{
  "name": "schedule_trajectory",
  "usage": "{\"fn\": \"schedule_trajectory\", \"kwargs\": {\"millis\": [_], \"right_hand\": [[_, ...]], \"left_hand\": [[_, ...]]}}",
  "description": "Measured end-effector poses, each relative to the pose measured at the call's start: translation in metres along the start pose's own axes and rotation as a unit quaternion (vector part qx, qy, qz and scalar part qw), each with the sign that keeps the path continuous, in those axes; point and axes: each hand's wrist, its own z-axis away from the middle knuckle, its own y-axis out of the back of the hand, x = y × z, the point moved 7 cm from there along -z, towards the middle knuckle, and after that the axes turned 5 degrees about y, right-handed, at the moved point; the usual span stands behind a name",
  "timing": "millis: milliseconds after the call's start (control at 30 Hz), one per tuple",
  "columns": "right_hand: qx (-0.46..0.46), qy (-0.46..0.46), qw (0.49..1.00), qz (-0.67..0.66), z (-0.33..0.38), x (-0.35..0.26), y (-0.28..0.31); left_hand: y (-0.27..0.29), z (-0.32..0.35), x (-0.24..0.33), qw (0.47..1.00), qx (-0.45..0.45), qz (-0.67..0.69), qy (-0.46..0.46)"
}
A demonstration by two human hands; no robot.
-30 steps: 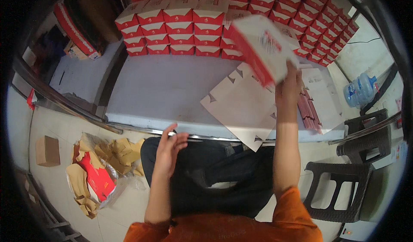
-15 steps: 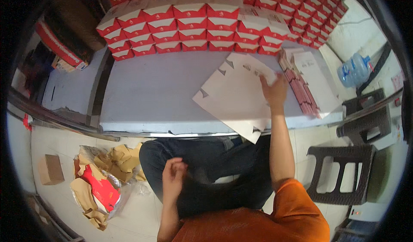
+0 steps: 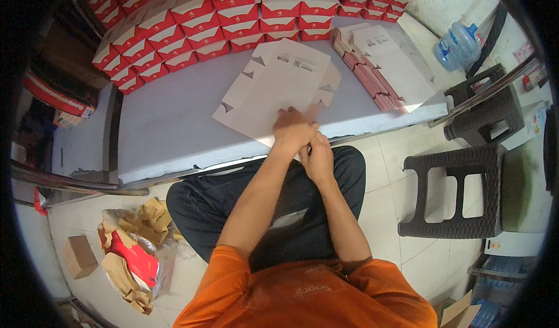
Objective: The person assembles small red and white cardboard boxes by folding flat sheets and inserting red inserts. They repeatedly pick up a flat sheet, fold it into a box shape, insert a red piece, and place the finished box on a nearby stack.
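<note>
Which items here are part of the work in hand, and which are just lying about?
In the work:
left hand and right hand, both at the near edge of the flat carton blank
stack of blanks
rows of folded red boxes

Lying about:
water bottle
stools
scrap pile
small brown box

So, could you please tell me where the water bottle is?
In the head view, the water bottle lies on the floor at upper right, beyond the table's right end, above the dark stools.

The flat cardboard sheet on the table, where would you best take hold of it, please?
Probably the near edge of the cardboard sheet, from the person's side: it lies flat, that edge overhangs the table, and the left hand and right hand already meet there.
</note>
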Motion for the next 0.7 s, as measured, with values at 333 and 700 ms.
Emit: {"fn": "schedule_trajectory", "kwargs": {"millis": [333, 700], "right_hand": [[0.247, -0.100, 0.903, -0.337, 0.040, 0.000, 0.035], [0.130, 0.082, 0.979, -0.131, 0.013, -0.079, 0.094]], "left_hand": [[0.063, 0.059, -0.027, 0.759, -0.061, 0.646, 0.041], [0.117, 0.126, 0.007, 0.891, 0.078, 0.438, -0.088]]}}
